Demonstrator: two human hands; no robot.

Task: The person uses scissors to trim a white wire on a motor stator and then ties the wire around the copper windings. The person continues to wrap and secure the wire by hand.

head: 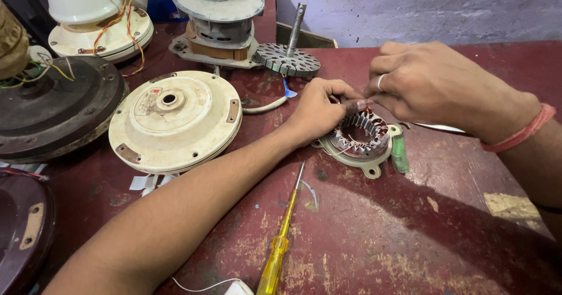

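Far left: a dark brown motor housing (50,110) lies flat on the red counter (410,230), with coloured wires (35,72) trailing over its upper edge; part of another dark cover (20,230) shows at the lower left corner.
Upper left: a cream fan body (96,23) with red and yellow wires looped across it.
Left of centre: a round cream motor cover (175,119) lies flat, hole in the middle, small white scraps (146,182) just below its rim.
Top centre: a grey motor assembly (218,20) stands at the back; just right of it a slotted metal rotor disc (287,59) with an upright shaft.
Foreground: a yellow-handled screwdriver (284,230) lies on the counter, tip pointing up toward the hands.
Left hand (319,110): fingers curled in, the grip pinched tight at the upper left edge of the small wound stator; what sits between the fingertips is too small to tell, though a thin wire seems to run there.
Wound stator (358,136): a ring with copper coils on a pale mounting plate, flat on the counter at centre, right beneath both hands.
Green piece (399,151): a small green object lies just beside the stator's right edge.
Right hand (436,84): ring on one finger, red thread band on the wrist; its grip is closed to a pinch meeting the left fingertips over the stator's top rim.
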